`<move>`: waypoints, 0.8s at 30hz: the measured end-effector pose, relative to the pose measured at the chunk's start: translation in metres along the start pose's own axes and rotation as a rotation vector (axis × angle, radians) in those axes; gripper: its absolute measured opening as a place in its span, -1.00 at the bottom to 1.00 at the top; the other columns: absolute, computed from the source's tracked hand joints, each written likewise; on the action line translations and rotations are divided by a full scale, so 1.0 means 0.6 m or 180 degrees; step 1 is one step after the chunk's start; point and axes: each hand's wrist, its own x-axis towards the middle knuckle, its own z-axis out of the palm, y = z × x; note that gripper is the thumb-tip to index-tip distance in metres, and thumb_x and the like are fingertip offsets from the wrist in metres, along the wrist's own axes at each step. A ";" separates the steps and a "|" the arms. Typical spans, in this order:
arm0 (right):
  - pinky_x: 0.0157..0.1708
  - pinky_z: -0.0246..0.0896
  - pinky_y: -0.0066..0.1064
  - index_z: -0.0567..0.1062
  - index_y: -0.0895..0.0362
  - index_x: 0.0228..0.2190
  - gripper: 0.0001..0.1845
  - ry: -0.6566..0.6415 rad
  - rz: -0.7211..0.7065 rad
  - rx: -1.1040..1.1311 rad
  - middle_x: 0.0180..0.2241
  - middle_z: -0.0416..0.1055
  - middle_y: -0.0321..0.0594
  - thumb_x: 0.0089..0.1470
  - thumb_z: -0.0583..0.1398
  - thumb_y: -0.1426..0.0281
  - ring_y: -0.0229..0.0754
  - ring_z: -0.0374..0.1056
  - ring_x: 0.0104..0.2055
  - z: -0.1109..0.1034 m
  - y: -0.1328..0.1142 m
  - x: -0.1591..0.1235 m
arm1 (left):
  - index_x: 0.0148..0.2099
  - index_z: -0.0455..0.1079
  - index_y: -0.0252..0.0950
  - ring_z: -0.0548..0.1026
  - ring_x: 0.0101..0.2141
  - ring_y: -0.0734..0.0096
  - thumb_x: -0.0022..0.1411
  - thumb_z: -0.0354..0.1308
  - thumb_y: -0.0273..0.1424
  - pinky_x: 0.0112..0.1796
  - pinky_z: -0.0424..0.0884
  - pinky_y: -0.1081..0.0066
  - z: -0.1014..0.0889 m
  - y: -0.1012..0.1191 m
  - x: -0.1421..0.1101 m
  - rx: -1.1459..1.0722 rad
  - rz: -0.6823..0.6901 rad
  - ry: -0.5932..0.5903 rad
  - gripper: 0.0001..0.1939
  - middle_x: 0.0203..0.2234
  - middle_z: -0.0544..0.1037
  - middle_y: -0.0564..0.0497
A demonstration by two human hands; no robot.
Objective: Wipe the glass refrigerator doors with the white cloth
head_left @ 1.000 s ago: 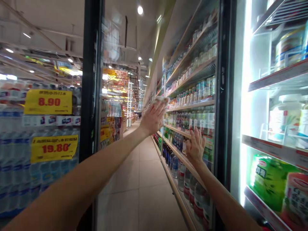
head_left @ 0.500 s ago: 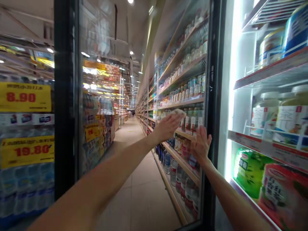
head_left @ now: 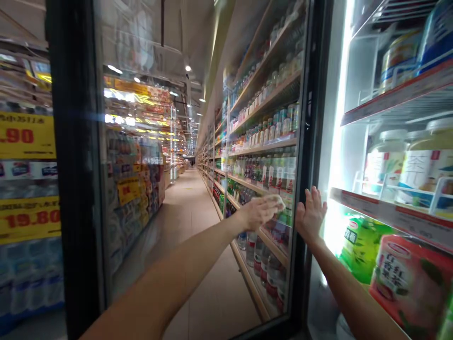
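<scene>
An open glass fridge door [head_left: 198,118] with a black frame [head_left: 305,141] stands in front of me. My left hand [head_left: 256,213] presses a small white cloth [head_left: 278,202] against the glass, low and near the door's right edge. Just to its right, my right hand [head_left: 310,216] lies flat on the black frame with its fingers spread, holding nothing. Through the glass I see a shop aisle and shelves of bottles.
To the right, the lit fridge shelves [head_left: 392,215] hold jars, cans and green and red packs [head_left: 406,278]. At the left, stacked water bottles carry yellow price signs [head_left: 28,217]. The tiled aisle floor [head_left: 191,212] runs straight ahead between drink shelves [head_left: 262,146].
My left hand has slid the cloth down and to the right across the glass. My right hand has shifted right onto the door's frame. The door has swung left in view.
</scene>
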 end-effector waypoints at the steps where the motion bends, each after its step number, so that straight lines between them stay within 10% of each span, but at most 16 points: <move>1: 0.15 -0.20 0.04 0.15 0.18 0.13 -0.47 0.0003 -0.0007 0.0012 0.20 0.05 0.04 0.12 -0.07 0.34 -0.01 -0.08 0.26 -0.001 0.002 -0.002 | 0.14 0.20 -0.32 0.05 0.21 0.40 0.25 -0.18 -0.46 0.20 0.01 0.29 0.005 0.012 -0.003 -0.0065 0.0261 -0.0059 -0.57 0.21 0.10 0.07; 8: 0.16 -0.22 0.07 0.13 0.16 0.14 -0.46 -0.0011 -0.0053 0.0088 0.21 0.03 0.01 0.12 -0.08 0.35 -0.01 -0.11 0.27 -0.002 -0.011 -0.011 | 0.21 0.06 -0.42 -0.02 0.23 0.29 0.25 -0.23 -0.51 0.21 -0.04 0.18 -0.022 -0.021 -0.014 -0.0065 -0.0696 0.0073 -0.52 0.24 0.01 -0.01; 14: 0.17 -0.22 0.04 0.12 0.13 0.14 -0.47 -0.0140 -0.0225 0.0145 0.20 0.06 -0.01 0.12 -0.08 0.35 -0.03 -0.08 0.26 0.002 -0.045 -0.020 | 0.15 0.17 -0.39 0.03 0.21 0.40 0.22 -0.16 -0.47 0.20 -0.01 0.31 -0.032 0.015 -0.085 -0.0237 0.0326 -0.0092 -0.55 0.22 0.08 -0.01; 20: 0.16 -0.22 0.05 0.12 0.11 0.14 -0.47 -0.0164 -0.0217 0.0255 0.19 0.08 -0.01 0.12 -0.08 0.35 -0.03 -0.08 0.26 0.007 -0.076 -0.027 | 0.18 0.13 -0.39 -0.06 0.24 0.28 0.21 -0.17 -0.51 0.21 -0.06 0.17 -0.054 0.005 -0.139 -0.0051 -0.0646 -0.0059 -0.53 0.24 -0.01 -0.03; 24: 0.16 -0.22 0.04 0.06 0.08 0.17 -0.44 -0.0274 -0.0344 0.0348 0.20 0.05 -0.04 0.12 -0.07 0.38 -0.05 -0.09 0.27 0.011 -0.100 -0.032 | 0.07 0.28 -0.30 0.00 0.22 0.41 0.21 -0.13 -0.45 0.20 0.02 0.32 -0.056 0.034 -0.187 -0.0351 0.0641 -0.0342 -0.60 0.21 0.10 0.08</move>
